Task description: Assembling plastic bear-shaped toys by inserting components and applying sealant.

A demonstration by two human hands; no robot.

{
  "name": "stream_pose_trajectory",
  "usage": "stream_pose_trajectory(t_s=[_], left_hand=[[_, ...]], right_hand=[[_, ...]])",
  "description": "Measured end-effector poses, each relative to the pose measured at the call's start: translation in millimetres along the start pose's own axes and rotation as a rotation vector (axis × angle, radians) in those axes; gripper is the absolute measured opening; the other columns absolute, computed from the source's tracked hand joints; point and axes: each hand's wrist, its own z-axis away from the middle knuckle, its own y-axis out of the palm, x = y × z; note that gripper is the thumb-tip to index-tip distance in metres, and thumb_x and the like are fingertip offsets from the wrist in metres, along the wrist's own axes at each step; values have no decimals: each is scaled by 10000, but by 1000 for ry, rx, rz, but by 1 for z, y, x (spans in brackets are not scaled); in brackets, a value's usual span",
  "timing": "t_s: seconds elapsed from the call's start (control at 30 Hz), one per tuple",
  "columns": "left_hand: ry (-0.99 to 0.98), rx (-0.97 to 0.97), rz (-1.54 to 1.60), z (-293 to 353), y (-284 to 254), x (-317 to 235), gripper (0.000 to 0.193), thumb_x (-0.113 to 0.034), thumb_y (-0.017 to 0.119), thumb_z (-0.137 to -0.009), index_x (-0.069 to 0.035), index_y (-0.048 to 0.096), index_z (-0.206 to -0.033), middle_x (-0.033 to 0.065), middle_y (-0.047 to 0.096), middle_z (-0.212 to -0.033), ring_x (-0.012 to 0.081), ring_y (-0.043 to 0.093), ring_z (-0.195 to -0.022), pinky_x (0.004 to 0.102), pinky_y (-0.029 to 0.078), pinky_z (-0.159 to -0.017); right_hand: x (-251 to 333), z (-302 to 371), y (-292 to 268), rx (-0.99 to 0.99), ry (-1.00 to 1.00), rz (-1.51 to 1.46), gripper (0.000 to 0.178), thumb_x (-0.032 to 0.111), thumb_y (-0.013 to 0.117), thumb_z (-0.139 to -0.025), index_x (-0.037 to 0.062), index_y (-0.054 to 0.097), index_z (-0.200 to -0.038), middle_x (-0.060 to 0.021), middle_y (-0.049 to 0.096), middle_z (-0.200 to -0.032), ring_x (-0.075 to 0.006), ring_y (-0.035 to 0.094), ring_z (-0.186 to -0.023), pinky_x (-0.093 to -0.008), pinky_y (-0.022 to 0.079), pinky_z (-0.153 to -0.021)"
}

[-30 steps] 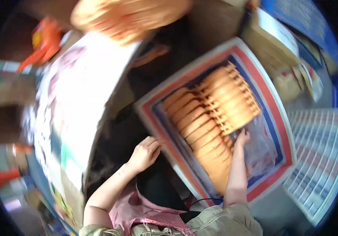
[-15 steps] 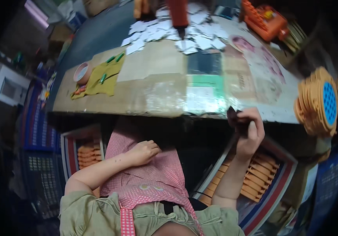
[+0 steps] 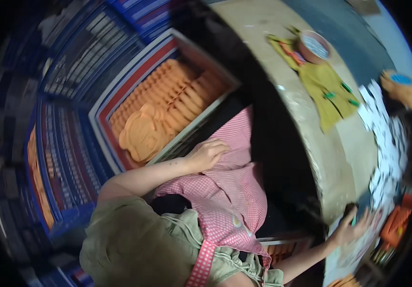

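My left hand point(image 3: 208, 153) rests loosely curled on my pink checked apron point(image 3: 234, 191), holding nothing. It lies just beside a white crate with red and blue edges point(image 3: 119, 100) filled with orange moulded pieces point(image 3: 167, 110). My right hand point(image 3: 352, 227) reaches out over the edge of the beige worktable point(image 3: 344, 158). Its fingers lie over the tabletop, and a small dark object point(image 3: 348, 209) is held at the thumb. That hand is blurred.
Stacked blue crates point(image 3: 67, 143) surround the left side. On the table lie a yellow cloth with green bits point(image 3: 328, 93), a round roll point(image 3: 313, 47), several white paper pieces point(image 3: 383, 158) and orange items point(image 3: 397, 222). Another crate of orange pieces point(image 3: 282, 248) sits under my right arm.
My view has swung round, so the table now lies to the right. My right hand moved from the table's edge out onto its top, still with the dark object. The left hand stays on my lap.
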Motion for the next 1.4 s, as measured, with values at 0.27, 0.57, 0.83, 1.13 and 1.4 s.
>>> stream_pose_trajectory(t_s=[0.27,0.57,0.83,1.13,1.4], left_hand=[[-713,-506,-37,143,-51,86,294,41,589,-815,-12,589,-1105,188,611,-1101,380,589,-1063,425,468,-958],[-1863,-1101,432,381,-81,289,464,-355,493,-1029,22,612,-1274,160,714,-1134,314,682,-1057,452,553,-894],[-1317,-1364,1155,367,-49,362,527,-398,490,-1051,-58,465,-1454,128,571,-1404,274,594,-1234,424,516,-1018],[-839,-1347,1458,350,-42,340,571,-422,496,-1047,-77,415,-1495,119,505,-1475,273,543,-1297,428,476,-1073],[-400,-1278,1656,301,-51,363,606,-422,475,-1055,-98,337,-1548,99,416,-1556,268,470,-1371,424,416,-1143]], right_hand=[[222,-48,34,368,-396,-804,208,3,553,-997,-62,642,-1173,-171,674,-1160,-278,638,-1092,-363,466,-1004],[409,-28,83,836,-697,-892,167,-55,626,-899,-36,672,-1058,-182,677,-1038,-347,678,-936,-357,530,-816],[518,55,131,1161,-957,-904,174,67,679,-864,18,691,-1030,-174,693,-985,-365,664,-939,-433,537,-839],[628,173,134,1322,-1498,-780,658,107,594,-893,82,385,-1517,-161,374,-1571,-371,388,-1426,-490,358,-1148],[644,181,146,1581,-1626,-487,714,81,492,-944,131,216,-1600,-87,115,-1686,-331,127,-1551,-597,243,-1198]])
